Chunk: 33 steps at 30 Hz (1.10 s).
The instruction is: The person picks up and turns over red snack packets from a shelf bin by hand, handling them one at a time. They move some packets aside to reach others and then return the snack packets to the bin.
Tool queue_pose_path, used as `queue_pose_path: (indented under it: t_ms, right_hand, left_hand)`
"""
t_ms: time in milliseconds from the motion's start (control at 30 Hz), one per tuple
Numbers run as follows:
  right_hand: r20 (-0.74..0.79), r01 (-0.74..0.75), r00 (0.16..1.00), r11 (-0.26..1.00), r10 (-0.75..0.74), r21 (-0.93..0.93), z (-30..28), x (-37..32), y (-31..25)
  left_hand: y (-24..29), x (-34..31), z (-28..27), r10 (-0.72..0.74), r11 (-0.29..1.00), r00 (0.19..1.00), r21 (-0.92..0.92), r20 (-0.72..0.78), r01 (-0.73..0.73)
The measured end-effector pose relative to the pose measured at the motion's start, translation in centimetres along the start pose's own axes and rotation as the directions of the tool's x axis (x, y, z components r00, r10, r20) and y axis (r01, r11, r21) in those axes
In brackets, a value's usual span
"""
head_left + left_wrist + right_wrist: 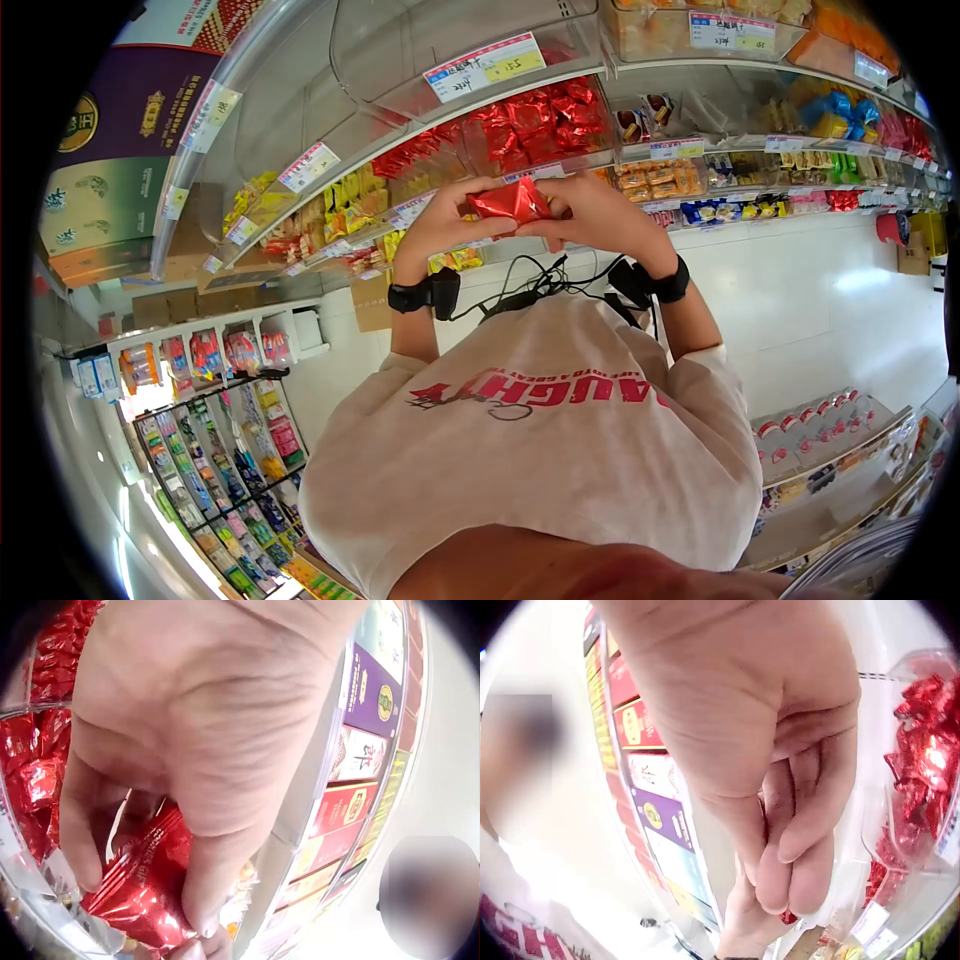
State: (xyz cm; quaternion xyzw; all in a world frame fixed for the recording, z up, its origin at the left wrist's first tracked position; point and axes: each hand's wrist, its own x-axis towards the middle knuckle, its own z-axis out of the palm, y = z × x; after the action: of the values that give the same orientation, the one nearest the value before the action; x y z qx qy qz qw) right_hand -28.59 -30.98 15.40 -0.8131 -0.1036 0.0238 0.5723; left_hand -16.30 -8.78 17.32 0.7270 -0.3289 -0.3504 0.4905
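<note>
In front of the chest, both hands hold one shiny red foil packet (515,203) level with the shelf bins. My left hand (445,222) grips its left side between thumb and fingers. The left wrist view shows the crimped end of the packet (161,881) and pale lettering on the foil. At the other side, my right hand (605,215) pinches the packet with thumb and curled fingers. In the right wrist view, the fingers of the right hand (757,735) hide nearly all of it, and only a sliver of red shows at the fingertips.
A clear bin of similar red packets (535,125) lies just beyond the hands. Yellow-wrapped snacks (355,200) fill bins to the left, and orange packs (655,181) sit to the right. Price tags (485,67) line the shelf edges. Black cables (545,280) hang between the wrists.
</note>
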Motion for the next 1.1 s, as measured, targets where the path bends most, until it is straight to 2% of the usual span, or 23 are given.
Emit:
queue_pose_path:
  t_ms: [33, 67, 133, 167, 200, 233, 300, 367, 400, 500, 533, 567, 633, 700, 767, 800, 867, 900, 933, 967, 1000, 1033, 1100]
  right_hand:
    - [-0.050, 0.049, 0.997, 0.991, -0.055, -0.121, -0.2, -0.5, -0.4]
    - [-0.159, 0.143, 0.966, 0.933, -0.204, -0.329, -0.9, -1.5, -1.0]
    - [-0.348, 0.226, 0.895, 0.956, -0.279, -0.187, -2.7, -3.5, -3.8]
    - [-0.371, 0.346, 0.857, 0.933, -0.357, -0.099, -4.1, -4.4, -5.8]
    - [-0.362, 0.448, 0.815, 0.889, -0.452, -0.101, -5.3, -5.6, -7.1]
    - [-0.396, 0.554, 0.757, 0.832, -0.520, -0.034, -5.6, -6.6, -8.2]
    - [-0.293, 0.658, 0.721, 0.753, -0.628, 0.004, -6.2, -8.3, -9.4]
    - [-0.157, 0.713, 0.699, 0.696, -0.697, 0.088, -6.1, -10.2, -10.4]
    - [-0.097, 0.722, 0.691, 0.680, -0.716, 0.127, -5.9, -10.9, -10.6]
    - [0.053, 0.717, 0.671, 0.665, -0.740, 0.208, -4.9, -11.8, -11.2]
    - [0.088, 0.717, 0.660, 0.660, -0.747, 0.226, -4.6, -11.8, -11.3]
    - [0.109, 0.712, 0.656, 0.660, -0.747, 0.241, -4.6, -11.6, -11.3]
    - [0.156, 0.705, 0.639, 0.655, -0.753, 0.271, -4.6, -11.1, -11.0]
    - [0.204, 0.704, 0.620, 0.652, -0.758, 0.282, -4.6, -10.7, -10.8]
    - [0.216, 0.686, 0.618, 0.653, -0.756, 0.321, -4.6, -10.2, -10.6]
    - [0.221, 0.679, 0.618, 0.653, -0.755, 0.335, -4.7, -9.8, -10.5]
    - [0.220, 0.655, 0.632, 0.664, -0.743, 0.361, -5.0, -8.6, -10.2]
    - [0.217, 0.642, 0.648, 0.676, -0.730, 0.362, -5.2, -7.8, -9.8]
    - [0.214, 0.623, 0.672, 0.698, -0.709, 0.353, -5.2, -7.0, -9.4]
    - [0.205, 0.592, 0.714, 0.734, -0.669, 0.333, -5.2, -6.1, -8.7]
    - [0.196, 0.541, 0.768, 0.781, -0.610, 0.313, -5.1, -5.1, -7.8]
    - [0.181, 0.452, 0.843, 0.850, -0.506, 0.271, -4.9, -4.2, -6.5]
    - [0.211, 0.169, 0.958, 0.978, -0.192, 0.123, -4.5, -1.3, -3.0]
  left_hand:
    - [0.0, -0.3, -0.1, -0.053, 0.999, 0.998, 0.011, 0.013, 0.053]
    - [-0.3, -0.4, -0.2, -0.070, 0.998, 0.997, -0.007, 0.020, 0.070]
    - [0.2, -0.5, 0.0, 0.114, 0.983, 0.993, 0.148, -0.006, -0.112]
    - [-0.1, -0.6, 0.3, 0.198, 0.956, 0.980, 0.220, 0.002, -0.194]
    - [-1.1, -0.9, 0.6, 0.187, 0.950, 0.980, 0.266, -0.061, -0.165]
    - [-1.1, -1.1, 1.1, 0.125, 0.985, 0.991, 0.125, -0.049, -0.118]
    - [0.0, -0.7, 2.3, -0.016, 0.999, 1.000, 0.033, -0.007, 0.016]
    - [1.3, -0.7, 4.1, -0.187, 0.982, 0.979, -0.027, -0.085, 0.186]
    - [0.4, -0.4, 4.4, -0.058, 0.993, 0.995, 0.093, -0.082, 0.066]
    - [-0.5, -0.2, 5.3, 0.066, 0.989, 0.993, 0.136, -0.101, -0.052]
    - [-0.9, -0.3, 5.1, 0.052, 0.972, 0.993, 0.235, -0.108, -0.025]
    - [-0.7, -0.3, 4.9, 0.074, 0.973, 0.993, 0.225, -0.090, -0.052]
    - [-0.8, -0.3, 5.5, 0.106, 0.968, 0.978, 0.243, -0.178, -0.061]
    - [-0.3, -0.1, 5.5, 0.250, 0.956, 0.950, 0.201, -0.187, -0.212]
    - [-0.6, -0.5, 5.2, 0.283, 0.954, 0.928, 0.171, -0.243, -0.246]
    - [-0.1, -0.6, 6.1, 0.255, 0.963, 0.906, 0.007, -0.337, -0.268]
    - [-0.3, -1.5, 6.0, 0.150, 0.956, 0.887, -0.165, -0.437, -0.243]
    - [-0.4, -1.7, 5.6, 0.108, 0.937, 0.872, -0.243, -0.478, -0.250]
    - [-1.1, -2.0, 5.2, 0.102, 0.938, 0.852, -0.234, -0.514, -0.254]
    - [-1.6, -1.9, 5.0, 0.136, 0.908, 0.841, -0.275, -0.524, -0.318]
    - [-1.6, -2.3, 5.3, 0.111, 0.911, 0.810, -0.267, -0.576, -0.315]
    - [-1.7, -2.6, 5.6, 0.085, 0.914, 0.776, -0.261, -0.625, -0.311]
    - [-2.2, -2.5, 4.9, 0.082, 0.918, 0.786, -0.261, -0.612, -0.300]
